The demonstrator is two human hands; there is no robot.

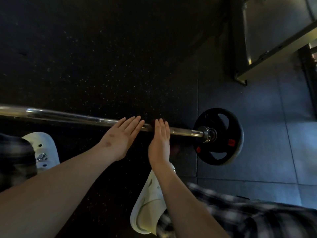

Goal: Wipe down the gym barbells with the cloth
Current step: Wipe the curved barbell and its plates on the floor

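Plaid trouser legs at 5 and 8 o'clock, white shoes below, on black speckled rubber floor. Left grip released, fingers straight, tips across chrome barbell; contact unclear. Right grip flat too, straight fingers laid on dark red cloth on bar, near centre. Barbell runs 9 to 3 o'clock, black plate on 3 o'clock end. Beyond: grey floor tiles at 3 o'clock, metal frame at 1 o'clock. Room dim.
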